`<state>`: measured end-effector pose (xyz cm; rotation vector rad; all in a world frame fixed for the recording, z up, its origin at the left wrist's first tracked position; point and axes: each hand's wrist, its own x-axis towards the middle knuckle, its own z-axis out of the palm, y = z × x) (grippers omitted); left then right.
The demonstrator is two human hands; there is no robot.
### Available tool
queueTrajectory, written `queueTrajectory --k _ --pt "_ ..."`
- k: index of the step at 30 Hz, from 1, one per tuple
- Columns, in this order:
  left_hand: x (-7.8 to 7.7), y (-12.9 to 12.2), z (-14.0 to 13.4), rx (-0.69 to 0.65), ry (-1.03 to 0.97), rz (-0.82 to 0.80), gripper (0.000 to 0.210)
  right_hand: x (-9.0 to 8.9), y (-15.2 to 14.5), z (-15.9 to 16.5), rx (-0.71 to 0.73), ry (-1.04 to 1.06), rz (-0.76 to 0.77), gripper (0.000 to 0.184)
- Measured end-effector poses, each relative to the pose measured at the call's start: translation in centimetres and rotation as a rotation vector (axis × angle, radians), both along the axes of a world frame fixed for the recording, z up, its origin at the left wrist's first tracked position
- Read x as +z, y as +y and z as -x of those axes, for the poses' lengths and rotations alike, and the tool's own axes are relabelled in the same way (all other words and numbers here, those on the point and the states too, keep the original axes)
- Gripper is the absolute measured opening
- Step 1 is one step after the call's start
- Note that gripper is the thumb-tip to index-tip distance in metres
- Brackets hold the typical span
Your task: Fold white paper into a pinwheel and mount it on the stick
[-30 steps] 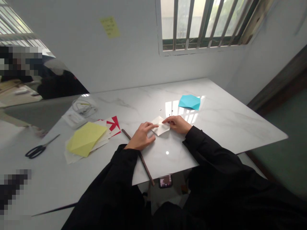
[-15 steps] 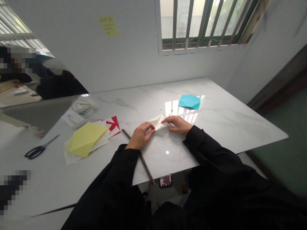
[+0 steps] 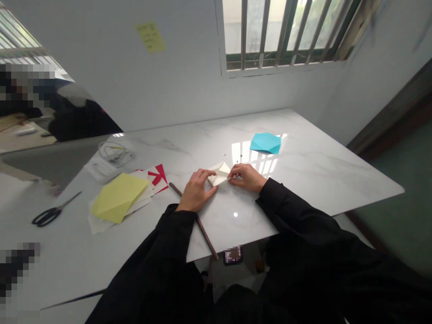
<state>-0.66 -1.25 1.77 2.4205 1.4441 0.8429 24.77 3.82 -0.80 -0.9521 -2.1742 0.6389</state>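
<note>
A small folded sheet of cream paper (image 3: 220, 173) lies between my hands on the white marbled tabletop, its creased flaps partly raised. My left hand (image 3: 196, 191) curves around the paper's left side, with the fingertips above and the thumb below at its near edge. At the right corner, my right hand (image 3: 247, 177) pinches the paper between thumb and fingers. The fingertips cover parts of both side edges. Under my left wrist runs a thin dark brown stick (image 3: 206, 235), reaching past the table's front edge.
Folded blue paper (image 3: 265, 143) lies beyond my right hand. To the left are yellow paper (image 3: 120, 196) on white sheets, red paper pieces (image 3: 158, 175), black-handled scissors (image 3: 50, 216) and a coiled white cable (image 3: 116, 153). A barred window (image 3: 280, 33) is in the wall. Another person sits far left.
My right hand has moved slightly left and now pinches the paper's right corner. My left hand's fingers have spread wider, and more of the paper's folded face shows.
</note>
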Motion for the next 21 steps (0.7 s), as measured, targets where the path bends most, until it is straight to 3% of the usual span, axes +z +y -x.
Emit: queueTrajectory --k 4,9,14,21 --pt "0.0 0.0 0.1 0.059 0.003 0.029 0.010 -0.1 -0.1 0.2 0.024 0.017 -0.036 0.016" --pt "0.0 -0.2 0.1 0.089 -0.018 0.031 0.005 0.0 0.1 -0.2 0.017 0.072 -0.048 0.056" --pt "-0.3 -0.1 0.3 0.107 0.026 0.040 0.005 -0.1 0.3 -0.5 0.004 -0.022 -0.015 0.025" --pt "-0.4 0.0 0.7 0.091 -0.026 0.050 0.007 0.0 0.5 -0.9 -0.003 0.011 -0.016 0.017"
